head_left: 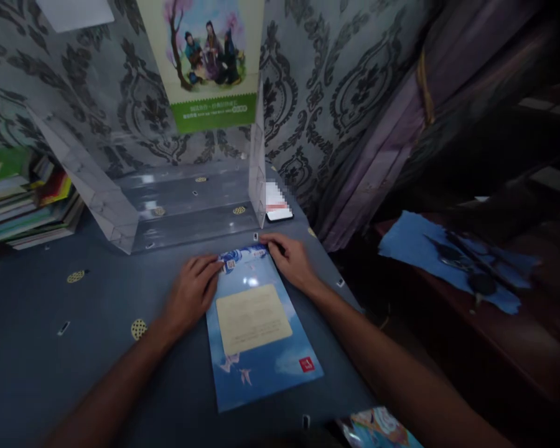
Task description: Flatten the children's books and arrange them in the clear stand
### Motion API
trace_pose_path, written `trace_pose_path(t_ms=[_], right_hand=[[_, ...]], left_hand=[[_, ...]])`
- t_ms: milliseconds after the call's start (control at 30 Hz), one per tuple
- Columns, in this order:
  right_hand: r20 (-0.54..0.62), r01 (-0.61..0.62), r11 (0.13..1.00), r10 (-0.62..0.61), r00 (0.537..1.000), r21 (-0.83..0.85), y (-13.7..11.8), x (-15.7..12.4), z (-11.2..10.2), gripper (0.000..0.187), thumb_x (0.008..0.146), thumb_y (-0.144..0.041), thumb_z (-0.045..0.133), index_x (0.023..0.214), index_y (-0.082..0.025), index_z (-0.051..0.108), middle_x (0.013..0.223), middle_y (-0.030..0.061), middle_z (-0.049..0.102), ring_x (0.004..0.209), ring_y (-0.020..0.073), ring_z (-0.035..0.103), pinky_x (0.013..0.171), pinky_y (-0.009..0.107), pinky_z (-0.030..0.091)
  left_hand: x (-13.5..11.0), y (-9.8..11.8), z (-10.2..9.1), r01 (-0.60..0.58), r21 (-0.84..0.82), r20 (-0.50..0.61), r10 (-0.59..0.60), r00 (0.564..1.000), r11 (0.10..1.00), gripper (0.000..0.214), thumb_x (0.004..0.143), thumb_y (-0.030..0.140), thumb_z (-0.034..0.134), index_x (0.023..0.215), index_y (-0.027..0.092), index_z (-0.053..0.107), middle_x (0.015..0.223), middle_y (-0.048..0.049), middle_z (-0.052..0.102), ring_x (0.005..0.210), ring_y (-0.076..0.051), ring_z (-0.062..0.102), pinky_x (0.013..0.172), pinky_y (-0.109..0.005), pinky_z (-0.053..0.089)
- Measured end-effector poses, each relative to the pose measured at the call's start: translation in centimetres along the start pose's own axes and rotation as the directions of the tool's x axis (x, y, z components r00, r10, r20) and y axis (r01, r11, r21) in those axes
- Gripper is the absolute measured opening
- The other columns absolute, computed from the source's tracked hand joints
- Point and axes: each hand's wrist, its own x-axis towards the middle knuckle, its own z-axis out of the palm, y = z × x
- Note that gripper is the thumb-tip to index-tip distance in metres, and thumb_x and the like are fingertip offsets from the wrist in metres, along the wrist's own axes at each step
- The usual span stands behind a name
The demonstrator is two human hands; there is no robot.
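A blue book (261, 330) with a cream panel on its cover lies flat on the grey table (51, 348) in front of me. My left hand (193, 292) rests on the book's far left corner, fingers bent and pinching its edge. My right hand (292, 261) grips the far right corner with curled fingers. Just beyond the book stands a clear acrylic rack (177, 205) with stepped shelves, and one illustrated book (210, 62) with a green band is upright in it.
A stack of books (25, 205) lies at the left. A phone (279, 208) leans by the rack's right wall. Patterned wallpaper (336, 93) and a curtain (401, 137) stand behind. A blue paper (415, 249) lies on a dark surface at right. Another book's corner (378, 429) shows at the bottom.
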Motion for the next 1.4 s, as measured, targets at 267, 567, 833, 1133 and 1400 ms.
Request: trace_pose_path(t_ms=[267, 567, 833, 1133, 1400], right_hand=[[0.055, 0.054, 0.994, -0.049, 0.997, -0.090, -0.3, 0.0, -0.2, 0.027, 0.093, -0.018, 0.053, 0.111, -0.023, 0.073, 0.111, 0.0064, 0.077, 0.104, 0.0227, 0.071, 0.095, 0.037, 0.055], [0.094, 0.121, 0.962, -0.101, 0.990, -0.244, -0.2, -0.1, 0.8, 0.036, 0.088, -0.009, 0.052, 0.116, -0.019, 0.073, 0.116, 0.0097, 0.076, 0.109, 0.0256, 0.069, 0.100, 0.043, 0.053], [0.019, 0.119, 0.959, -0.118, 0.993, -0.258, 0.1, -0.5, 1.1, 0.037, 0.088, -0.011, 0.050, 0.115, -0.019, 0.073, 0.115, 0.0088, 0.077, 0.107, 0.0246, 0.070, 0.099, 0.041, 0.053], [0.038, 0.125, 0.938, -0.119, 0.992, -0.324, 0.1, -0.4, 1.1, 0.036, 0.088, -0.014, 0.050, 0.115, -0.020, 0.074, 0.113, 0.0083, 0.078, 0.106, 0.0256, 0.069, 0.097, 0.041, 0.053], [0.040, 0.116, 0.946, -0.109, 0.993, -0.304, 0.0, -0.3, 1.0, 0.036, 0.088, -0.013, 0.051, 0.115, -0.019, 0.074, 0.112, 0.0078, 0.078, 0.106, 0.0239, 0.069, 0.099, 0.039, 0.052]], left_hand=[[-0.1, -0.2, -0.2, 0.083, 0.067, 0.025, -0.084, 0.996, 0.994, 0.029, 0.101, 0.019, 0.046, 0.120, 0.017, 0.068, 0.118, -0.0121, 0.065, 0.106, -0.027, 0.058, 0.091, -0.044, 0.051], [0.6, -0.1, -0.2, 0.086, 0.160, 0.064, -0.098, 0.993, 0.983, 0.030, 0.096, 0.013, 0.048, 0.114, 0.018, 0.071, 0.113, -0.0112, 0.067, 0.105, -0.027, 0.060, 0.092, -0.043, 0.052], [0.3, -0.5, 0.7, 0.092, 0.098, 0.038, -0.096, 0.995, 0.991, 0.032, 0.096, 0.013, 0.047, 0.117, 0.020, 0.070, 0.117, -0.0100, 0.067, 0.111, -0.024, 0.060, 0.099, -0.040, 0.053], [0.8, -0.6, 0.7, 0.081, 0.133, 0.065, -0.091, 0.994, 0.988, 0.031, 0.096, 0.013, 0.047, 0.117, 0.020, 0.069, 0.116, -0.0096, 0.067, 0.109, -0.024, 0.061, 0.097, -0.039, 0.053], [0.7, -0.7, 0.6, 0.063, 0.099, 0.043, -0.067, 0.997, 0.993, 0.032, 0.097, 0.013, 0.046, 0.117, 0.019, 0.069, 0.115, -0.0099, 0.067, 0.109, -0.025, 0.060, 0.099, -0.042, 0.053]])
